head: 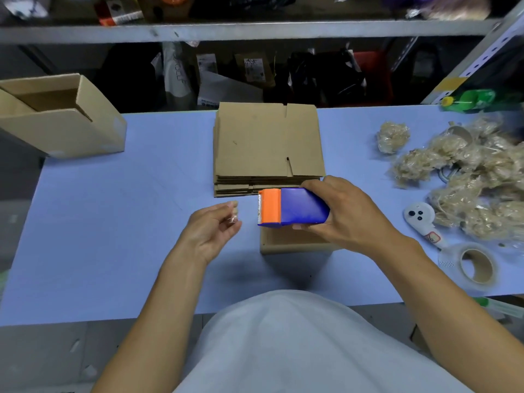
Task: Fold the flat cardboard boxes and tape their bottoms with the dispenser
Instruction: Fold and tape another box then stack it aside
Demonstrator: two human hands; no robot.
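- One tape dispenser (293, 206), blue and orange, up off the counter (113, 222).
- Two hands: the right hand (346, 214) grips it, and the left hand (211, 231) pinches a scrap of clear tape.
- One stack of flat cardboard boxes (268, 143) at the far middle; how many sheets, can't tell.
- One small box (295, 242) under the dispenser.
- One open box (62, 114), far left.
- One tape roll (473, 265), near right.
- One white controller (422, 221) right.
- One green bottle (470, 100), far right.
- Crumpled tape wads (476, 177): too many, too tangled to count.
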